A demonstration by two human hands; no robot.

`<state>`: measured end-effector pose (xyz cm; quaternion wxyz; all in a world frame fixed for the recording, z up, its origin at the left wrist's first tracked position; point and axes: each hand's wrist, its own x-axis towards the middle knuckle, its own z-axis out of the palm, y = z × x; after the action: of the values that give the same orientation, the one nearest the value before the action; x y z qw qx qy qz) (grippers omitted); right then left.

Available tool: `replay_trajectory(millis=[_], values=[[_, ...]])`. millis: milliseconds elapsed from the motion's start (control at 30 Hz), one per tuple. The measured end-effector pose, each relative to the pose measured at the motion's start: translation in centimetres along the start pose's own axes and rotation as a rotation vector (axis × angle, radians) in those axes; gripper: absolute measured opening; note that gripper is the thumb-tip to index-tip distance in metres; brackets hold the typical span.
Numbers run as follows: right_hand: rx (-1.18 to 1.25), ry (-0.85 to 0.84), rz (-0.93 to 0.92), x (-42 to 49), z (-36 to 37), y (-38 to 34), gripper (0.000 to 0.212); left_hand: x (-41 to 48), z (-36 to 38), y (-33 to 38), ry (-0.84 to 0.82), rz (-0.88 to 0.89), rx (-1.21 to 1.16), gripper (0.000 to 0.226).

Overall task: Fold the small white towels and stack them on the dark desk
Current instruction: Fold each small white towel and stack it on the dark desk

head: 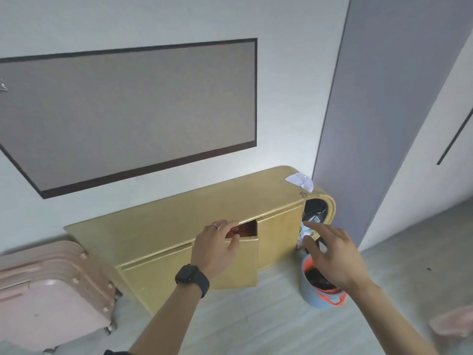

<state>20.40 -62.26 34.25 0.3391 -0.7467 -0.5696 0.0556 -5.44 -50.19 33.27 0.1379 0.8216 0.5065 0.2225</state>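
A low yellow wooden cabinet (pixel 179 221) stands against the wall. My left hand (pixel 217 244) grips the top edge of its middle door (pixel 245 262), which hangs ajar with a dark gap behind it. My right hand (pixel 330 254) hovers with spread fingers over a grey bin, holding nothing. A crumpled white cloth or paper (pixel 300 181) lies on the cabinet's right end. No dark desk is in view.
A grey bin (pixel 314 290) with an orange-edged liner stands on the floor by the cabinet's right end. A pink suitcase (pixel 51 290) lies at the left. A large dark-framed panel (pixel 128 111) hangs on the wall. A grey door (pixel 384 111) is at the right.
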Motion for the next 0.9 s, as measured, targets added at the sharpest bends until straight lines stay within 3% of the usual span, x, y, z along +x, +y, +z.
replay_trajectory(millis=[567, 900], values=[[-0.086, -0.245, 0.284, 27.6, 14.3, 14.9, 0.035, 31.3, 19.7, -4.6, -0.342, -0.077, -0.081, 0.043], [-0.102, -0.5, 0.439, 41.5, 21.6, 29.2, 0.043, 45.7, 31.4, -5.2, -0.463, -0.172, -0.014, 0.046]])
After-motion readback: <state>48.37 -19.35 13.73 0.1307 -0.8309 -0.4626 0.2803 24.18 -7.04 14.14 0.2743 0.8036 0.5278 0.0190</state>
